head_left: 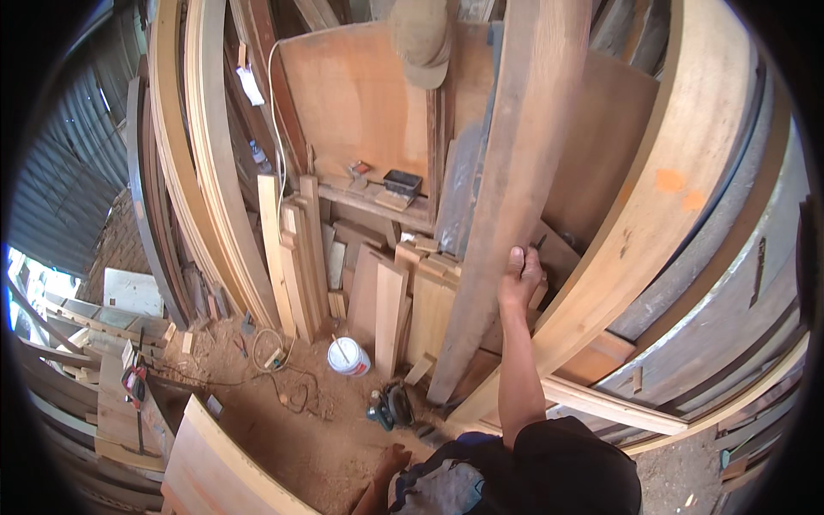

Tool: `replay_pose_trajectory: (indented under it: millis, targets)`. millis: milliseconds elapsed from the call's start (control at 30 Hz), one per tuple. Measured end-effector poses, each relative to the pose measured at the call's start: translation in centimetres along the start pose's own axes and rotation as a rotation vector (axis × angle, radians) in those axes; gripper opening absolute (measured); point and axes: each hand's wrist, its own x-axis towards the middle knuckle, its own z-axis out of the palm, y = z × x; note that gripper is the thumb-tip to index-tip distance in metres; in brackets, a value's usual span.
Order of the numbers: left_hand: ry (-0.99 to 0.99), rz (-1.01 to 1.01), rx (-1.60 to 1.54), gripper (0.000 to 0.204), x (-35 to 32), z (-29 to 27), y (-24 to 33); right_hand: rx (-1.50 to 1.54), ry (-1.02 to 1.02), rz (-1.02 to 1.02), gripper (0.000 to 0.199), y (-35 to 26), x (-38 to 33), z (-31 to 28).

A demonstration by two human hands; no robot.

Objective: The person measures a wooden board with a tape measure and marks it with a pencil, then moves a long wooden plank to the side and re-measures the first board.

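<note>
A tall, wide wooden plank (506, 172) leans upright in front of me, its lower end near the sawdust-covered floor. My right hand (524, 273) is closed on the plank's right edge, thumb and knuckles showing, the other fingertips hidden. Low by my body hangs my left hand (393, 461), small in view and apart from the plank; how its fingers lie is unclear. On the floor between the left hand and the plank's foot rests a dark green power tool (390, 408). A thick pale board (635, 215) with orange marks leans to the right of my arm.
A white bucket (348, 356) with a stick stands on the floor among cables (296, 395). Shorter boards (390, 309) lean behind it. A pale panel (223, 472) rises at lower left. Long boards (202, 172) stand further left, and a cap (421, 43) hangs at the back.
</note>
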Motion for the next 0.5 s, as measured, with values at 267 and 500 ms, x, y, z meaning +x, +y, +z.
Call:
replay_pose_trajectory:
  millis: [267, 500]
  targets:
    - [0.390, 0.110, -0.185, 0.046, -1.4, 1.8, -2.8, -0.350, 0.190, 0.096, 0.042, -1.2, -1.2, 1.4]
    - [0.226, -0.106, -0.458, 0.044, -4.0, 4.2, -2.3, -0.731, -0.043, -0.043, 0.063, -3.2, -4.0, -0.7]
